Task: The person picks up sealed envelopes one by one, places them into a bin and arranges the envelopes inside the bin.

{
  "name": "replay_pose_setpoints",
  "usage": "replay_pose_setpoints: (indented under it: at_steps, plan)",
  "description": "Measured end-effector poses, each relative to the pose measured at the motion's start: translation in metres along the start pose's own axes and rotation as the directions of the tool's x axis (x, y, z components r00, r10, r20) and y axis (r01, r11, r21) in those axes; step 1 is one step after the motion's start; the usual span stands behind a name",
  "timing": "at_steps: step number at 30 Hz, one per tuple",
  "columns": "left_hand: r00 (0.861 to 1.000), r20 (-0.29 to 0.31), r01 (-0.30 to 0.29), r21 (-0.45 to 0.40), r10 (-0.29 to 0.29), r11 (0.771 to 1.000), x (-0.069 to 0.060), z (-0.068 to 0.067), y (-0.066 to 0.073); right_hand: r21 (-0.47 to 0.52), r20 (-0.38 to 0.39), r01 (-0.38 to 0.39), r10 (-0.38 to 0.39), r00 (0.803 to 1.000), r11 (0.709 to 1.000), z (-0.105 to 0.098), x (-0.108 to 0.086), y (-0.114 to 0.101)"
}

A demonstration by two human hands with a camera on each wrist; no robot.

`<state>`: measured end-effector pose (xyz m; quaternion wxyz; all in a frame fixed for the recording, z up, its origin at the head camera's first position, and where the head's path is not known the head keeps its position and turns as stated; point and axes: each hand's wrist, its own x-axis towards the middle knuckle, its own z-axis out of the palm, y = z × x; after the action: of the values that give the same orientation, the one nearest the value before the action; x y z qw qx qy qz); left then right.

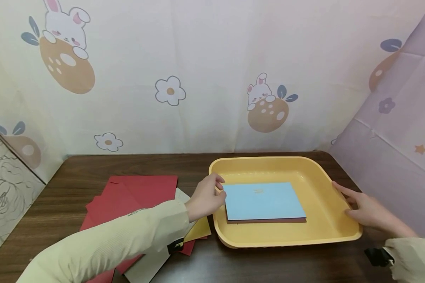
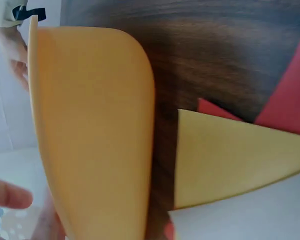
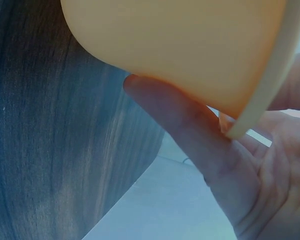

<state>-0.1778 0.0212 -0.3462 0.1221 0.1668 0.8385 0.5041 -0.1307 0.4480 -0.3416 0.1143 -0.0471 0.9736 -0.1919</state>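
A yellow plastic tray (image 1: 326, 216) stands on the right half of the table. Inside it lies a light blue envelope or card (image 1: 263, 204), a dark red edge showing beneath. My left hand (image 1: 206, 198) is over the tray's left rim, beside the envelope's left edge. Its fingers (image 2: 10, 195) are loosely bent, with a gap between them and the thumb and nothing visible held. On the opposite side my right hand (image 1: 370, 210) grips the tray's right rim, one finger (image 3: 165, 107) lying against the outer wall in the right wrist view.
Left of the tray is a loose, overlapping pile of red envelopes (image 1: 148, 190), with a yellow one (image 1: 200, 228) and pale grey ones (image 1: 146, 267), partly covered by my left sleeve (image 1: 109, 243). A patterned cloth (image 1: 205, 47) hangs behind the brown wooden table (image 1: 63, 196).
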Motion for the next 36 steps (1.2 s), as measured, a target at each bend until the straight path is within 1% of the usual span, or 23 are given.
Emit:
replay_pose_setpoints:
  at_steps: [3,6,8,10,14,20,25,30,32,36]
  plan:
    - [0.996,-0.088,-0.002,-0.093,-0.007,0.996,-0.004,-0.005,-0.008,-0.017,-0.018,0.011,-0.011,1.0,1.0,0.001,0.001,0.002]
    - [0.987,-0.152,0.019,-0.158,-0.043,0.987,-0.009,-0.009,-0.017,-0.032,-0.034,0.024,-0.025,0.999,0.999,0.002,0.001,0.004]
    - [0.98,-0.188,0.034,-0.149,-0.062,0.988,-0.011,-0.012,-0.024,-0.039,-0.041,0.031,-0.033,0.999,0.999,0.002,0.001,0.005]
    - [0.975,-0.214,0.04,-0.125,-0.066,0.991,-0.014,-0.015,-0.031,-0.037,-0.041,0.029,-0.031,0.999,0.999,0.002,0.001,0.005]
    - [0.968,-0.246,0.038,-0.065,-0.052,0.997,-0.019,-0.022,-0.043,-0.042,-0.036,0.021,-0.023,0.999,0.999,0.002,0.001,0.005]
    - [0.968,-0.246,0.054,0.042,-0.043,0.998,-0.028,-0.038,-0.058,-0.041,-0.03,0.017,-0.018,0.999,0.999,0.001,0.003,0.003]
    - [0.971,-0.227,0.106,0.113,-0.078,0.988,-0.036,-0.058,-0.067,-0.037,-0.027,0.012,-0.013,1.0,0.999,0.001,0.002,0.004]
    - [0.98,-0.18,0.125,0.19,-0.091,0.974,-0.049,-0.082,-0.08,-0.038,-0.024,0.012,-0.012,1.0,0.999,0.001,0.002,0.004]
    - [0.985,-0.152,0.118,0.233,-0.084,0.965,-0.056,-0.093,-0.086,-0.041,-0.026,0.011,-0.012,1.0,0.999,0.001,0.002,0.004]
    - [0.99,-0.121,0.107,0.297,-0.074,0.949,-0.068,-0.113,-0.099,-0.043,-0.037,0.019,-0.02,0.999,0.999,0.002,0.003,0.005]
